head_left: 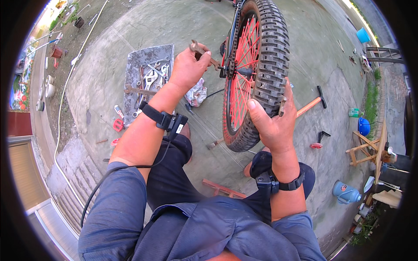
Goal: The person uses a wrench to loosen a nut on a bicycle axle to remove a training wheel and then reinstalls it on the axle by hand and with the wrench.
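A bicycle wheel with red spokes and a knobby black tyre (273, 56) stands upright in front of me, a chain (234, 48) along its left side. My left hand (188, 68) is closed round an open-ended wrench (197, 48), whose far end reaches the axle area at the hub. My right hand (278, 126) grips the tyre low on its right, thumb on the near side and fingers partly hidden behind the rubber. A worn metal piece (282, 106), perhaps the end of a tool, shows between that thumb and the fingers.
Left of the wheel, a grey tray (150, 53) holds several wrenches. A crumpled rag (197, 93) and red pedal (118, 125) lie nearby. On the right are a wooden-handled hammer (309, 107), a crank with red pedal (320, 140), a wooden stool (370, 148) and blue jug (346, 192).
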`<state>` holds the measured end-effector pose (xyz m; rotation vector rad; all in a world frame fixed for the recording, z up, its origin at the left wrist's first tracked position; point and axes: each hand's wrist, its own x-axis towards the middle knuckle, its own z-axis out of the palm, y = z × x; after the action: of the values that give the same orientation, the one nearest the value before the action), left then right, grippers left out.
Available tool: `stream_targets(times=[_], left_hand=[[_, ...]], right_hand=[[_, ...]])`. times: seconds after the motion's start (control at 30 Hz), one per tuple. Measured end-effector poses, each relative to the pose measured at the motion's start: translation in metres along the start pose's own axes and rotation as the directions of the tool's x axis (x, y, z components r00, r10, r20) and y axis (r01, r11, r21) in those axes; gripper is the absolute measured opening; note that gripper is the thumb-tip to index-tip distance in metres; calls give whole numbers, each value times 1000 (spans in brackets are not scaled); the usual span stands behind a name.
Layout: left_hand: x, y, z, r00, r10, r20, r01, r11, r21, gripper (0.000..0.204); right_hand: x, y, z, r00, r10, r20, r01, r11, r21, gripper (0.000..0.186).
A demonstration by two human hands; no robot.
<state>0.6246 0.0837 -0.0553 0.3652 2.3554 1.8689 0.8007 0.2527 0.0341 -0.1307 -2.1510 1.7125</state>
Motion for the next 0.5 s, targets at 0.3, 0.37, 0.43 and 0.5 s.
stream_targets(times=[0.3, 0.37, 0.43, 0.5], left_hand=[[-31, -2, 18, 886, 464, 25, -454, 853, 259, 14], [-37, -1, 18, 862, 493, 112, -504, 820, 271, 15], [-43, -3, 18, 828, 534, 171, -559, 770, 306, 16], [-46, -10, 17, 780, 581, 231, -625, 712, 321, 17]], right_hand=[[3, 1, 0, 1000, -20, -5, 20, 1000, 3, 67], [2, 1, 0, 1000, -16, -8, 16, 1000, 11, 67], [2, 1, 0, 1000, -10, -9, 10, 1000, 17, 67], [2, -1, 0, 1000, -3, -7, 3, 1000, 21, 68]])
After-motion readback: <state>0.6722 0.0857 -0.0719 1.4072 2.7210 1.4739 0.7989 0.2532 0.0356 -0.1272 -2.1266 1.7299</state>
